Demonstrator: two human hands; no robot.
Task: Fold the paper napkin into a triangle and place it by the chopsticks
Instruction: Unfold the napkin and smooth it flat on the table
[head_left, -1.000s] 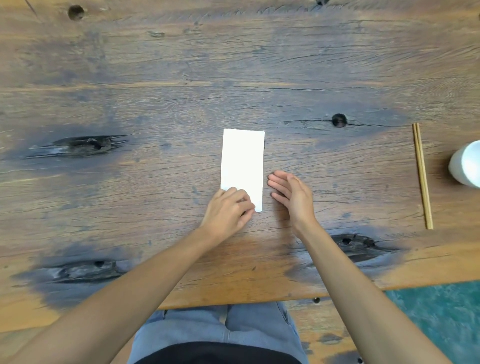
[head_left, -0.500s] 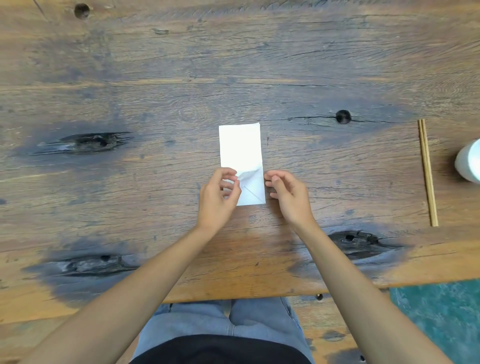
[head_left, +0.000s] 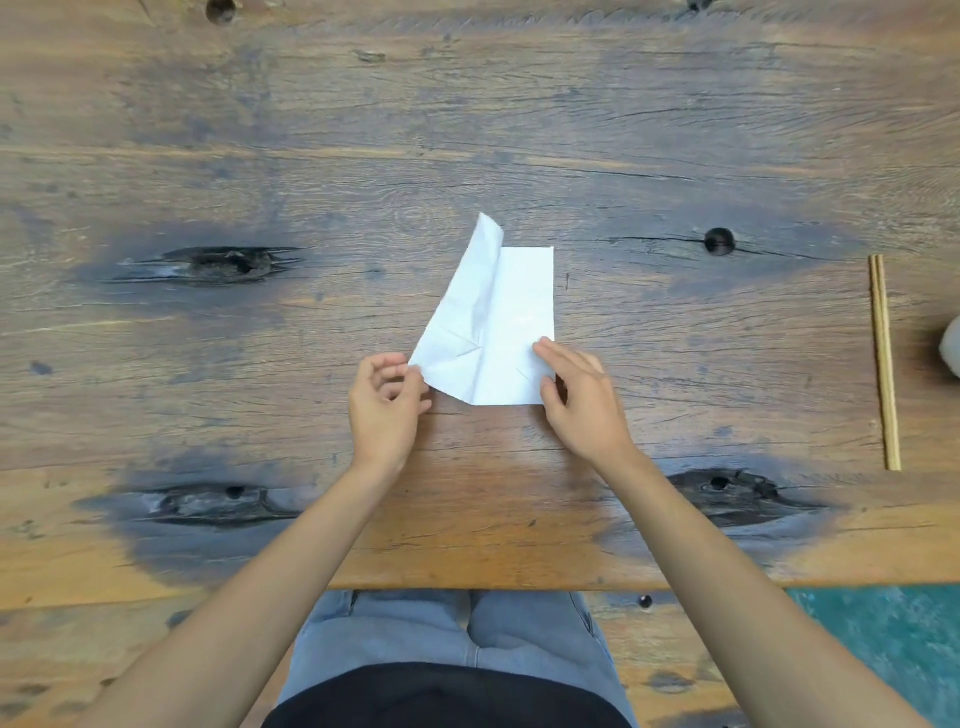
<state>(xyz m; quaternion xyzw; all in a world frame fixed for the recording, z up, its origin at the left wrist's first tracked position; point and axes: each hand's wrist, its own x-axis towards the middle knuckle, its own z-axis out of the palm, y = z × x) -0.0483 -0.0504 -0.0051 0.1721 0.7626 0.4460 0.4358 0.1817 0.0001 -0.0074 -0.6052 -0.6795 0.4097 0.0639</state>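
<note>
A: Desk (head_left: 675, 130), then napkin (head_left: 519, 322): position?
B: Mid-desk, well left of chopsticks (head_left: 884, 364). Since 0.5 s ago its left layer has opened outward, partly lifted.
A: Fingers?
B: Left hand (head_left: 387, 410) pinches that flap's corner; right hand (head_left: 582, 400) presses flat, fingers straight. No writing legible.

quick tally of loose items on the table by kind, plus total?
Napkin: 1, white, partly unfolded, left hand pinching its left corner, right hand pressing its right side
Chopsticks: 2, side by side at the right
White object at the right edge: 1, mostly cut off, kind unclear
Total: 4
</note>
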